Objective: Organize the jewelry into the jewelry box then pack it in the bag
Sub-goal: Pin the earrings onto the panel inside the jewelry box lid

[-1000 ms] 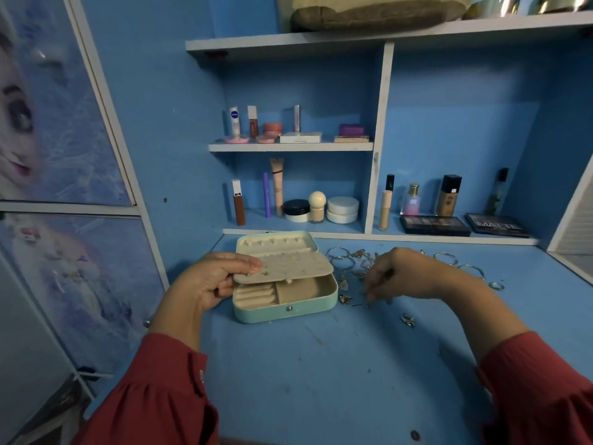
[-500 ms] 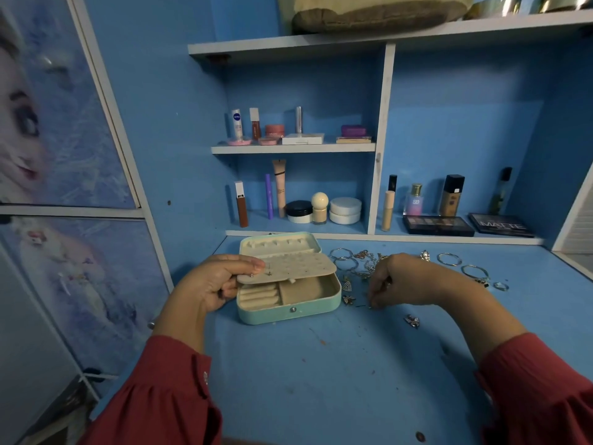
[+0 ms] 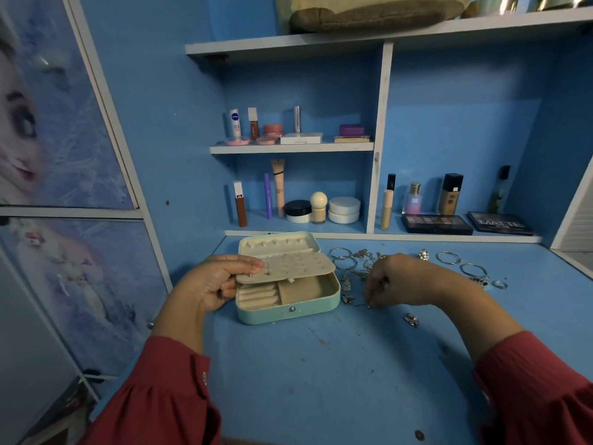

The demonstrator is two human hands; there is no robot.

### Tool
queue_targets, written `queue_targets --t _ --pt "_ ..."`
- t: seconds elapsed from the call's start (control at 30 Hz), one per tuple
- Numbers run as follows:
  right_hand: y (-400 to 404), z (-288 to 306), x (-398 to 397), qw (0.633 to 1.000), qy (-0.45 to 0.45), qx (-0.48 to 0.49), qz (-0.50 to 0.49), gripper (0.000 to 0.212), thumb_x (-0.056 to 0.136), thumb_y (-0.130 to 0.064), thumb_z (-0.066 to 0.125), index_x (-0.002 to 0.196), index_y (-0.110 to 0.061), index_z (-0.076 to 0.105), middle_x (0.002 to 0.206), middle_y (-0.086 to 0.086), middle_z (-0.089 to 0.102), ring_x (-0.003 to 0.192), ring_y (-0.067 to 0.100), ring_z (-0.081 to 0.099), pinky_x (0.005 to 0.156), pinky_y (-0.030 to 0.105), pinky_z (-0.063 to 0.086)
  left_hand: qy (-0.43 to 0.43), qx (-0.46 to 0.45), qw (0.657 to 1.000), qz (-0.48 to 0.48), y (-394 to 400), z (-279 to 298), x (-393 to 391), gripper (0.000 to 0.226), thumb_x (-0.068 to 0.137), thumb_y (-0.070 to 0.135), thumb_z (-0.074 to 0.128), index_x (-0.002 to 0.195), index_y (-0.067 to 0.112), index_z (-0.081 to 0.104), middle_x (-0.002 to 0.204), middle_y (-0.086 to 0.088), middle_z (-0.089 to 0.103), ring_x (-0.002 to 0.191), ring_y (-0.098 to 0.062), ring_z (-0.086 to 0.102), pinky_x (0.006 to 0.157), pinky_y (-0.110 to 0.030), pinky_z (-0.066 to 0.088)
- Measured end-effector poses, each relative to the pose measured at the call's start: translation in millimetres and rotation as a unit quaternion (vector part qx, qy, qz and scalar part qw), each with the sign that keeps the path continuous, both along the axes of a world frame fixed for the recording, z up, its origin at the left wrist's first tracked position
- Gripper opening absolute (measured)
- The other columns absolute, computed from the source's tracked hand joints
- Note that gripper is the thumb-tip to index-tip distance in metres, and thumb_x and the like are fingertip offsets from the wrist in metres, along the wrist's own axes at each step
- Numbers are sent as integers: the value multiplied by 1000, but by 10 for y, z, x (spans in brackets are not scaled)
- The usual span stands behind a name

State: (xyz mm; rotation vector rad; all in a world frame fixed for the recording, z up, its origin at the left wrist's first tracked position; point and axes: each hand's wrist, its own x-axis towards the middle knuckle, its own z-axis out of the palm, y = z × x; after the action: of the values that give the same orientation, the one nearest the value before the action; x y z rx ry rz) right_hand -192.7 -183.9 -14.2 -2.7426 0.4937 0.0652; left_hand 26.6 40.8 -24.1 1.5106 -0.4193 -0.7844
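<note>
A mint-green jewelry box (image 3: 288,311) lies open on the blue desk, lid back. My left hand (image 3: 213,284) grips the left end of its cream perforated earring panel (image 3: 295,266), lifted above the compartments; small studs sit near my thumb. My right hand (image 3: 393,281) is just right of the box, fingers curled down and pinching a small piece of jewelry at the desk surface. Loose jewelry lies around it: bangles (image 3: 341,256), small earrings (image 3: 346,287), a charm (image 3: 411,319), more bangles and rings (image 3: 473,271). A brown bag (image 3: 369,14) lies on the top shelf.
Cosmetics fill the shelves behind: tubes and jars (image 3: 308,210), bottles (image 3: 451,195), two dark palettes (image 3: 438,224). A shelf divider (image 3: 377,155) stands behind the box. A picture-covered wardrobe door (image 3: 64,155) is on the left. The desk front (image 3: 321,380) carries only small specks.
My right hand has shifted slightly, its fingertips lowering onto the jewelry beside the box. My left hand keeps holding the earring panel.
</note>
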Motion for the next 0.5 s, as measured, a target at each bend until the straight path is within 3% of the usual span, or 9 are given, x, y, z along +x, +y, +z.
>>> queue_targets --t 0.33,0.43,0.5 --pt "0 -41 15 999 -3 -31 -6 9 79 -28 67 87 -25 69 87 -9 66 82 12 61 73 28 52 -1 5 1000 -3 2 13 -19 9 83 -6 62 83 1 68 49 -1 59 27 -2 25 30 -11 18" --pt "-12 -48 18 999 -7 -36 -7 4 78 -29 66 75 -28 64 82 -8 63 77 14 60 71 30 52 -2 5 1000 -2 4 20 -26 9 83 -6 62 83 0 67 49 -1 59 27 -2 25 30 -11 18" --pt "-18 -37 18 999 -11 -42 -8 16 80 -29 65 67 -28 57 76 -7 60 69 11 56 67 30 51 -3 4 1000 -2 3 20 -27 8 83 -6 62 83 0 67 49 -1 59 27 -2 25 30 -11 18"
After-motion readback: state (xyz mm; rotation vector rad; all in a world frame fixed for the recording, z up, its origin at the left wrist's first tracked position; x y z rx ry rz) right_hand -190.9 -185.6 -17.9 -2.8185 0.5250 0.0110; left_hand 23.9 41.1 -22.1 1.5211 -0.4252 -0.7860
